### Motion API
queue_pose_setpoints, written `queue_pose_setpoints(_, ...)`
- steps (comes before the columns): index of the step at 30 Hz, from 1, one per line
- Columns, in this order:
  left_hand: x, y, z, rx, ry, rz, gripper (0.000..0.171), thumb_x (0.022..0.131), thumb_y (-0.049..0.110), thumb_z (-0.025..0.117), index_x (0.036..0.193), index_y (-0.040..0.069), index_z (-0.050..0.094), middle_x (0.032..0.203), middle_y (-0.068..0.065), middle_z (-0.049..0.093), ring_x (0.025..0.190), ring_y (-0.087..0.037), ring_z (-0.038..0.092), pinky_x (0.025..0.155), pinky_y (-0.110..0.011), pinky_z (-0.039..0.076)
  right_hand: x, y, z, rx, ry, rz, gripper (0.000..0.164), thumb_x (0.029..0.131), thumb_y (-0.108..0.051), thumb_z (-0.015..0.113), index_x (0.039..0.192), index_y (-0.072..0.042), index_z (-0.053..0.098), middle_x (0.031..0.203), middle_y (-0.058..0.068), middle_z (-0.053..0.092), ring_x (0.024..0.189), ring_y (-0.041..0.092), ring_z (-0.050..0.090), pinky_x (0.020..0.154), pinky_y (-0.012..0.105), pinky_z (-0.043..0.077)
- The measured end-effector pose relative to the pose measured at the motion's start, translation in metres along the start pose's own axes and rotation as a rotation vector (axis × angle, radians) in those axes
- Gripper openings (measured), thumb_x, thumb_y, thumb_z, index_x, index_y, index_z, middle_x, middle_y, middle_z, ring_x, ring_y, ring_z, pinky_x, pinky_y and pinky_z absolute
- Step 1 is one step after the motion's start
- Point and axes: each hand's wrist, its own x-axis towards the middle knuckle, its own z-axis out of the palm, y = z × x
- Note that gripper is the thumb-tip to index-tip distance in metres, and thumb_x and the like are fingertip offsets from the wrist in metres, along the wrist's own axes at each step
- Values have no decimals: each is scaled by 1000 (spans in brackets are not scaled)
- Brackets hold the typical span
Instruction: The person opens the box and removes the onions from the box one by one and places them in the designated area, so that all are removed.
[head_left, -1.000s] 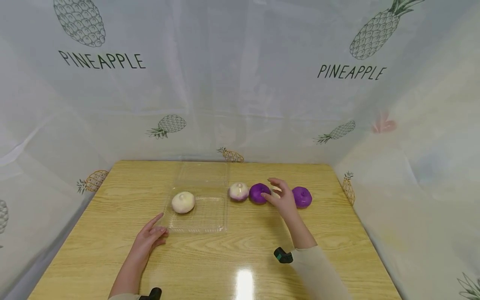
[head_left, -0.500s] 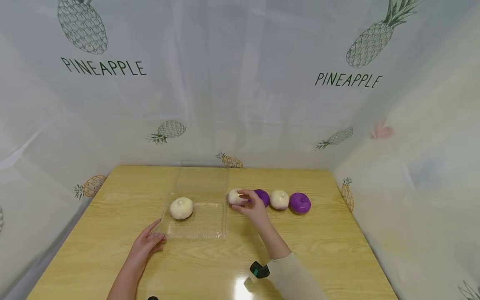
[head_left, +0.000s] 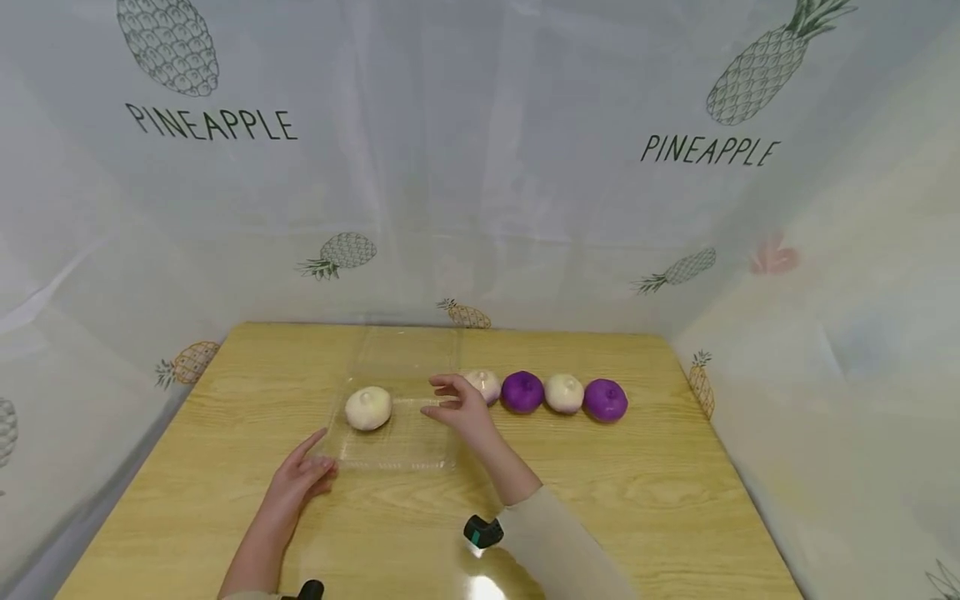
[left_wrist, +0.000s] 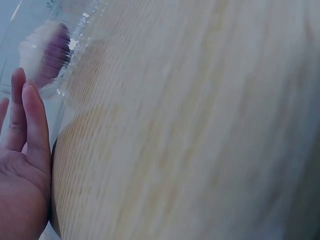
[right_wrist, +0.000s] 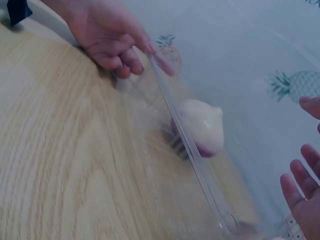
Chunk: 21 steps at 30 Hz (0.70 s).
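A hinged clear plastic container lies with its lid folded back on the table. Inside, toward its left, rests one white turnip, whose purple underside shows in the right wrist view. My left hand touches the container's front left corner, fingers extended in the left wrist view. Over the container's right part hovers my right hand, thumb and fingers spread apart with nothing between them. Just behind it, partly hidden, sits a white turnip. Beyond this come a purple turnip, a white-topped turnip and another purple turnip.
The wooden table reaches back to a pale curtain printed with pineapples, which also encloses both sides. The turnip row runs rightward from the container's right edge. A dark wrist camera sits at my right cuff.
My right hand has moved left along the row, past the purple and white turnips, to above the container. The white turnip it covered now shows. My left hand stays at the corner.
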Motion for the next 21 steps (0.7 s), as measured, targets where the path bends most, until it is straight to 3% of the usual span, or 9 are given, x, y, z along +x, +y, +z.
queue_pose_setpoints(9,-1,-2,-3,34,1,-4,63,96,8,62,150,5,30,93,-1,69,88,-12,65,71,-25,56,13,16,35,-40,-18,55,44,83,-4,76,125,-6,61,126,3,58,115,28,53,88,34,51)
queue_pose_setpoints(15,1,1,-2,11,-4,-13,63,96,7,61,150,5,30,91,0,68,87,-12,65,70,-25,56,23,25,50,-89,-5,95,43,84,-7,77,125,-10,63,127,2,58,116,28,52,90,37,50)
queue_pose_setpoints(21,1,0,-2,-13,-23,25,56,97,6,60,147,12,37,90,1,68,87,-11,66,70,-25,56,33,33,60,-116,-18,121,43,82,-11,79,123,-12,66,132,4,55,120,32,49,92,43,48)
